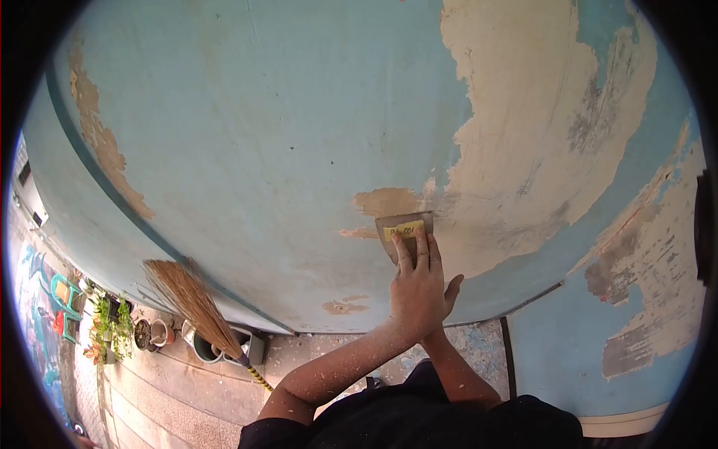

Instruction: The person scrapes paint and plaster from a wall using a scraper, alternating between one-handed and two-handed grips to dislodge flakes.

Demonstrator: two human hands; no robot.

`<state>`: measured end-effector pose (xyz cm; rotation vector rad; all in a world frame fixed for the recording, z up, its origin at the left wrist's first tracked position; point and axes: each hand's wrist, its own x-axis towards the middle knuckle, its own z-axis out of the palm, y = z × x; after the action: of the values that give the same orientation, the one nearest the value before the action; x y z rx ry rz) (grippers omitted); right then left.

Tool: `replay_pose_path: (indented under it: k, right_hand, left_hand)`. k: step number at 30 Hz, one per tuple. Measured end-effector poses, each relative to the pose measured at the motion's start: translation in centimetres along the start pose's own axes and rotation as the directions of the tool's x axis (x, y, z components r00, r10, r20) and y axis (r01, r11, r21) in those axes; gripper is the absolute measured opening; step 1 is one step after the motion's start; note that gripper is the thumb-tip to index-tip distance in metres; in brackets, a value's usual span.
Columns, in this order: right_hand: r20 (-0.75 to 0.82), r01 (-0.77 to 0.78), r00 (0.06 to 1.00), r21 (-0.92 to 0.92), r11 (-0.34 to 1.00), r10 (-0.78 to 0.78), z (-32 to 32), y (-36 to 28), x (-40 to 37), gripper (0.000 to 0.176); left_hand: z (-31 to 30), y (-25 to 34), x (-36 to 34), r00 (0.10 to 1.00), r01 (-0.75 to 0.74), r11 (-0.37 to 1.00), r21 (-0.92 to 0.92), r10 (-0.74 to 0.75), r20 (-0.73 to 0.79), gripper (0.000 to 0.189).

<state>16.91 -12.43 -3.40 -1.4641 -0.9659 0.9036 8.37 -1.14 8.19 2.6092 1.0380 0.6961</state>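
A scraper (404,224) with a wide metal blade and a yellow label lies against the light blue wall (299,135), just below a small bare patch (387,200). The stretched fingers of my left hand (420,293) press flat on its blade, with the thumb sticking out to the right. My right forearm (458,368) comes up from below and passes behind the left wrist. The right hand and the scraper's handle are hidden there. Right of the blade spreads a large area of stripped, pale wall (523,135). Pale dust specks both forearms.
A straw broom (196,305) with a striped handle leans on the wall at the left. Beside it stand a grey bin (254,348), pots (161,331) and plants (108,322). Paint flakes (471,346) litter the floor. A green chair (66,299) is farther left.
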Motion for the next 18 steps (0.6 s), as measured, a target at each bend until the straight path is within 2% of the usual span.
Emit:
replay_pose_path:
  k: [2,3,5,6,8,9,11,12,13,16,18]
  right_hand:
    - [-0.015,0.102,0.995,-0.063,0.993,-0.103,0.2,-1.9,-0.5,0.038]
    - [-0.005,0.109,0.994,-0.058,0.992,-0.109,0.7,-2.0,0.4,0.038]
    - [-0.013,0.194,0.981,-0.015,0.981,-0.195,2.2,-1.1,2.1,0.035]
    - [-0.021,0.24,0.971,0.005,0.971,-0.24,3.0,-0.6,3.1,0.033]
    - [-0.046,0.332,0.943,0.047,0.942,-0.33,4.2,-0.2,4.4,0.03]
    - [-0.043,0.334,0.942,0.046,0.941,-0.332,4.0,-0.7,3.8,0.03]
    - [0.028,0.083,0.996,-0.172,0.982,-0.079,2.8,-1.7,1.5,0.035]
    - [-0.001,0.153,0.987,-0.242,0.958,-0.158,2.7,-1.2,1.0,0.03]
    - [-0.005,0.155,0.987,-0.245,0.957,-0.161,2.4,-1.0,0.8,0.03]
    - [-0.049,0.029,0.998,-0.198,0.98,-0.039,1.7,-2.9,0.2,0.027]
    - [-0.046,0.09,0.994,-0.221,0.971,-0.102,0.7,-3.0,1.7,0.027]
  left_hand:
    - [0.1,-0.3,-0.7,0.996,-0.062,0.998,0.005,0.062,-0.063,0.083]
    - [0.4,-0.8,-0.8,0.996,-0.055,0.998,0.015,0.056,-0.069,0.083]
    - [2.0,-1.8,-1.9,0.972,-0.135,0.99,-0.04,0.124,-0.198,0.085]
    - [2.5,-2.1,-2.5,0.972,-0.13,0.991,-0.038,0.119,-0.203,0.085]
    - [3.3,-2.8,-3.7,0.984,-0.085,0.979,-0.187,0.053,-0.17,0.087]
    - [3.4,-2.9,-4.3,0.983,-0.085,0.979,-0.187,0.052,-0.174,0.087]
    - [3.6,-3.0,-5.1,0.995,-0.023,0.97,-0.24,-0.002,-0.103,0.083]
    - [3.6,-3.0,-5.3,0.998,-0.008,0.97,-0.241,-0.007,-0.061,0.082]
    - [3.7,-2.8,-5.5,0.998,-0.012,0.97,-0.244,-0.003,-0.064,0.082]
    - [3.4,-1.9,-5.7,0.993,-0.062,0.956,-0.287,0.031,-0.112,0.084]
    - [2.7,-1.3,-5.6,0.992,-0.093,0.951,-0.295,0.064,-0.106,0.084]
